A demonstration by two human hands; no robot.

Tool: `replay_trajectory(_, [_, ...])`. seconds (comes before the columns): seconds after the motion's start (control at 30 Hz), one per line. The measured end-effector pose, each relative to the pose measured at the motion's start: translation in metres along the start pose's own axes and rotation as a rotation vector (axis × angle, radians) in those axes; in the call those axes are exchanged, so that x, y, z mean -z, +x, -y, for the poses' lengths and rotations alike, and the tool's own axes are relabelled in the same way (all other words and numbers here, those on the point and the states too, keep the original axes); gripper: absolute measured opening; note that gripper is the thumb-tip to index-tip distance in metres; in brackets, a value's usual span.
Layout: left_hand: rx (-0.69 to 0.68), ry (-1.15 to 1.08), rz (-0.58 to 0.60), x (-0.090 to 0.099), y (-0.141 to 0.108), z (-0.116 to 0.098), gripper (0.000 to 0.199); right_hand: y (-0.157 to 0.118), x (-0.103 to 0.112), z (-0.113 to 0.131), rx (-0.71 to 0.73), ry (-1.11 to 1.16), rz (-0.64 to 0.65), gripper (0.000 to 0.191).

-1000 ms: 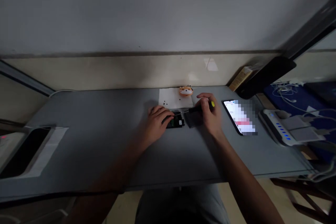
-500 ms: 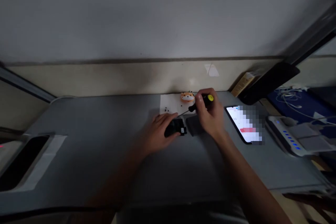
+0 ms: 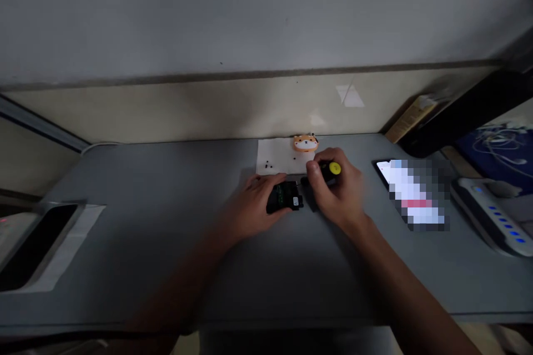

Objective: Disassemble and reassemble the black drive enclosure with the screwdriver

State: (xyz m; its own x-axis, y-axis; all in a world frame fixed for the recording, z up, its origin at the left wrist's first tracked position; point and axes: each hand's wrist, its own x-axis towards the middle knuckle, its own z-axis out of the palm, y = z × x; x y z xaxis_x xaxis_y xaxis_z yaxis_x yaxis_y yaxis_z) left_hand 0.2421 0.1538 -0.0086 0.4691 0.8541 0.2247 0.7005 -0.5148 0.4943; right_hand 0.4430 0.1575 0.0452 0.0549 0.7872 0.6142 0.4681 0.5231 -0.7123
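My left hand (image 3: 260, 205) grips a small black electronic device (image 3: 287, 197) from its left side, thumb below and fingers above; a green circuit board shows inside it. My right hand (image 3: 339, 191) is closed around a black screwdriver (image 3: 331, 169) with a yellow end cap. Its shaft points left, and the tip is at the device's upper right. A dark flat piece lies partly hidden under my right hand. Behind the device a white paper (image 3: 277, 154) carries several tiny dark screws (image 3: 267, 165) and an orange-and-white animal-faced case (image 3: 306, 143).
To the right lie a lit phone (image 3: 412, 188) and a white device with blue lights (image 3: 495, 222). A dark phone (image 3: 39, 244) rests at far left. Along the back runs a wall (image 3: 187, 108); a small box (image 3: 412, 119) leans in the right corner.
The view has shifted slightly. The screwdriver tip has moved from beside my left fingertips to the device's right part, and the circuit board now shows more.
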Motion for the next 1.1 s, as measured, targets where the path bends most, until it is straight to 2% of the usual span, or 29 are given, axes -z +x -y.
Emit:
replay_trajectory(0.3, [0.032, -0.029, -0.001, 0.0017, -0.0005, -0.0011, 0.060, 0.0020, -0.0043, -0.0050, -0.064, 0.040, -0.055, 0.027])
replay_trajectory(0.47, [0.067, -0.023, 0.010, -0.0002, -0.0002, 0.0007, 0.064, 0.0043, -0.0045, -0.0065, -0.078, 0.023, -0.094, 0.029])
replay_trajectory(0.67, [0.056, -0.037, 0.007, 0.0006, 0.0013, -0.0015, 0.058, 0.0031, -0.0042, -0.0057, -0.083, 0.002, -0.042, 0.029])
replay_trajectory(0.9, [0.036, -0.045, -0.002, 0.0011, 0.0036, -0.0029, 0.054, 0.0004, -0.0043, -0.0055, -0.015, -0.003, -0.036, 0.024])
replay_trajectory(1.1, [0.026, -0.054, 0.008, 0.0015, 0.0045, -0.0023, 0.049, -0.0016, -0.0050, -0.0067, -0.032, -0.009, -0.025, 0.025])
